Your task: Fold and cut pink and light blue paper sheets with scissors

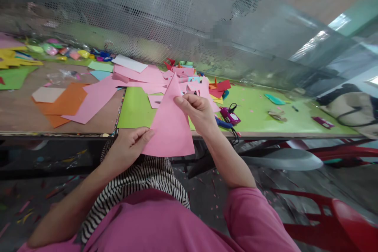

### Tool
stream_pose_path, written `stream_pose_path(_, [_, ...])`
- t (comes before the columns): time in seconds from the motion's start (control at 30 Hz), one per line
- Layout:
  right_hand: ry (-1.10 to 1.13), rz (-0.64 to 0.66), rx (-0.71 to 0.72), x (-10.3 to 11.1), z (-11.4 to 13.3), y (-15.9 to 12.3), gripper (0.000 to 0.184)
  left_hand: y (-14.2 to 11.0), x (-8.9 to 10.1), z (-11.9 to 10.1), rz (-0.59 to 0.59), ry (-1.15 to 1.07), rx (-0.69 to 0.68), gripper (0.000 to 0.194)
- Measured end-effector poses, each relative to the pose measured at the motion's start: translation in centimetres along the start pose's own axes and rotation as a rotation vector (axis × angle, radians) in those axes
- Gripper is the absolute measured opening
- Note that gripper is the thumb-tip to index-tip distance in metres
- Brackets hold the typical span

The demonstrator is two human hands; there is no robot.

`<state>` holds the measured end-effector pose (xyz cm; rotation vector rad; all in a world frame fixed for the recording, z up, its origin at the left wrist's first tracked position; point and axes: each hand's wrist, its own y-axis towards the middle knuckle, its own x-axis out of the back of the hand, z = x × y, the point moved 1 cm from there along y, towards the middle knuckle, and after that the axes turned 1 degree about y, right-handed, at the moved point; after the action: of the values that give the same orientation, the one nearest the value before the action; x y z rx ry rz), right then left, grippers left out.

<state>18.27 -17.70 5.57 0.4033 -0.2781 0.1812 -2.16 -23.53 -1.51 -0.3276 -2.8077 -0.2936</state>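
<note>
A sheet of pink paper [171,130], cut to a triangle with a curved lower edge, is held up in front of me over the table's front edge. My left hand [131,145] pinches its lower left corner between thumb and fingers. Higher up, on the right edge, my right hand [196,112] grips it with the thumb on the near face. Behind it lie a green sheet [136,106] and a heap of pink paper pieces [147,75], partly covered by the pink triangle.
Orange paper pieces [69,100] lie on the left of the table. Right of my right hand are a purple box [230,115] and a blue-handled tool [223,123] with a black cord. A perforated metal panel [177,15] stands behind. A red chair [351,220] is at lower right.
</note>
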Motion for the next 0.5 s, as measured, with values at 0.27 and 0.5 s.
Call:
stream_pose_path(0.27, [0.065,0.048,-0.08,-0.3,-0.4,0.1,0.052,0.4,-1.0,0.2,0.112,-0.076,0.01,0.033])
stream_pose_path(0.5, [0.027,0.034,-0.046,-0.9,-0.9,0.1,0.047,1.2,-1.2,-0.7,0.087,0.033,-0.053,0.042])
